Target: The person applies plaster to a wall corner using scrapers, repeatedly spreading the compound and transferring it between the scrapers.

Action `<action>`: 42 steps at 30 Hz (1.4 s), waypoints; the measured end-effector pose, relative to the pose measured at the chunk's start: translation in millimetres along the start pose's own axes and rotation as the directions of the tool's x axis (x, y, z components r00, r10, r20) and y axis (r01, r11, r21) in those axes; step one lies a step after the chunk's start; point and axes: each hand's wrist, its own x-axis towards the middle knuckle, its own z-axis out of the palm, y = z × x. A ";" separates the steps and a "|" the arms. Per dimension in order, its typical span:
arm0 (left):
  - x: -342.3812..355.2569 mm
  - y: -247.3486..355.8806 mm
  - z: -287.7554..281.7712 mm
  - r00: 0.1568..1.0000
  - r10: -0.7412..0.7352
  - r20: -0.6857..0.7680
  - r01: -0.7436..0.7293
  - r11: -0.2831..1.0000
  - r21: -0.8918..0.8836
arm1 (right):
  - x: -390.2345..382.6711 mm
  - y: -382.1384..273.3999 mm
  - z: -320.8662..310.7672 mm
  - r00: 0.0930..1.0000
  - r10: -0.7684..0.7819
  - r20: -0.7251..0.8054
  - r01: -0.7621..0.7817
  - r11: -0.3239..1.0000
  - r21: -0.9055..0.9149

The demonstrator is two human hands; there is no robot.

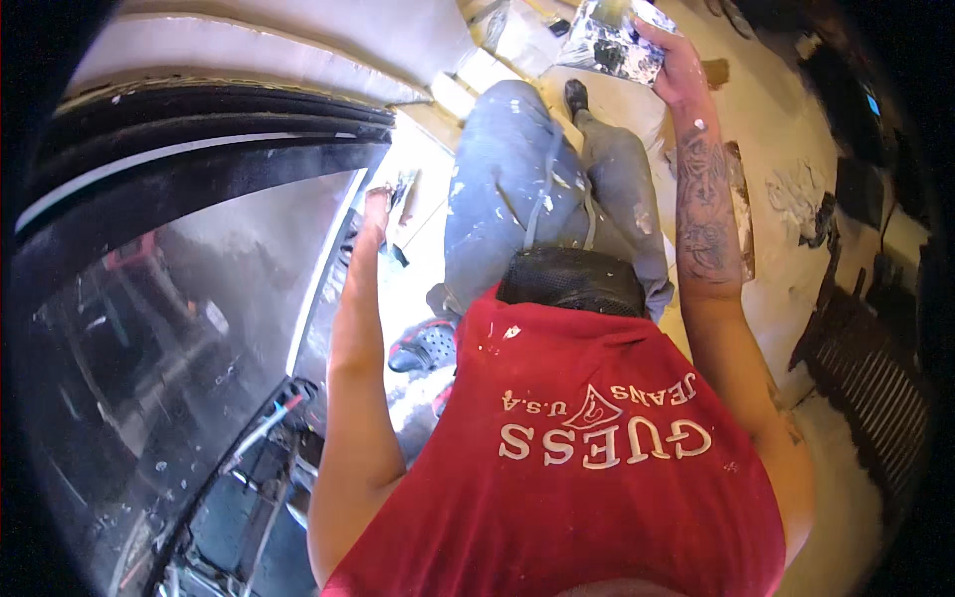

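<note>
At the top, my right hand [680,72] grips the edge of a flat board [609,52] smeared with white, black and yellowish paint or filler. My right arm reaches far out, past my bent knees. My left hand [377,206] is lower and to the left, beside the edge of a glossy dark panel [239,259]. Right next to its fingers shows a small greyish object [402,194], too washed out by glare to name. The fingers themselves are small and blurred, and whether they hold that object cannot be made out.
Pale curved panels [249,55] stand at the upper left. Below the dark panel lies clutter with a metal frame [259,507]. A grey clog [426,346] sits under my left arm. Crumpled plastic [794,194] and a dark slatted piece [865,388] lie at the right.
</note>
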 end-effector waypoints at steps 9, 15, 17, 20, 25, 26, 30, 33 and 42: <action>-38.6 -12.5 -40.5 0.808 -0.565 -0.164 0.497 0.805 -0.325 | 77.0 267.1 135.3 0.782 0.619 0.078 -0.575 0.666 0.476; -33.1 -20.2 -37.7 0.923 -0.377 -0.077 0.343 0.897 -0.278 | 65.9 343.7 125.5 0.961 -0.087 0.262 0.213 0.839 -0.502; -49.9 -9.6 -41.2 0.912 -0.406 0.056 0.391 0.821 -0.415 | 54.6 308.6 144.0 0.941 -0.016 0.339 0.274 0.625 -0.731; -34.1 1.9 -29.9 0.922 -0.382 0.066 0.378 0.846 -0.377 | 65.0 300.6 114.0 0.918 -0.178 0.355 0.391 0.566 -0.726; -30.9 1.6 -26.1 0.948 -0.314 0.039 0.316 0.931 -0.185 | 84.0 309.2 98.1 0.953 -0.067 0.296 0.275 0.605 -0.747; -33.5 -1.1 -28.6 0.956 -0.292 0.030 0.293 0.943 -0.158 | 86.3 312.9 102.7 0.937 -0.125 0.328 0.331 0.624 -0.708; -30.5 -3.3 -29.7 0.908 -0.412 0.072 0.414 0.861 -0.296 | 98.9 326.3 96.3 0.900 -0.213 0.380 0.426 0.607 -0.671; -31.5 -9.1 -34.1 0.938 -0.343 0.053 0.347 0.915 -0.205 | 108.0 322.5 103.2 0.870 -0.200 0.450 0.478 0.561 -0.675; -30.4 -22.9 -35.2 0.912 -0.408 0.045 0.410 0.904 -0.120 | 140.8 303.9 114.2 0.824 0.048 0.565 0.471 0.496 -0.729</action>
